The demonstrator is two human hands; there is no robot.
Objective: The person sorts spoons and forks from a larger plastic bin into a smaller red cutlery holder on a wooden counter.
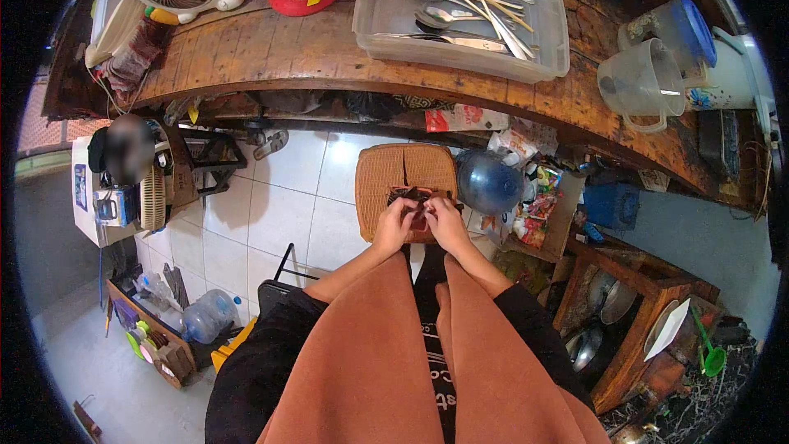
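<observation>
A small dark red and brown item (420, 222), too small to identify, lies on a woven-topped stool (377, 172) in front of my knees. My left hand (396, 222) is at its left side and my right hand (442, 221) at its right, with the fingertips of both nearly meeting over it. Both hands seem to pinch something small there, but the fingers cover it and the grip cannot be made out. Dark, thin pieces show just beyond my fingertips on the stool's top.
A wooden counter (246, 55) crosses the far side, bearing a plastic bin (462, 65) of cutlery. A blue round container (490, 182) and a cardboard box (564, 216) of packets stand right of the stool. At left are a water jug (209, 316) and a black chair (283, 302).
</observation>
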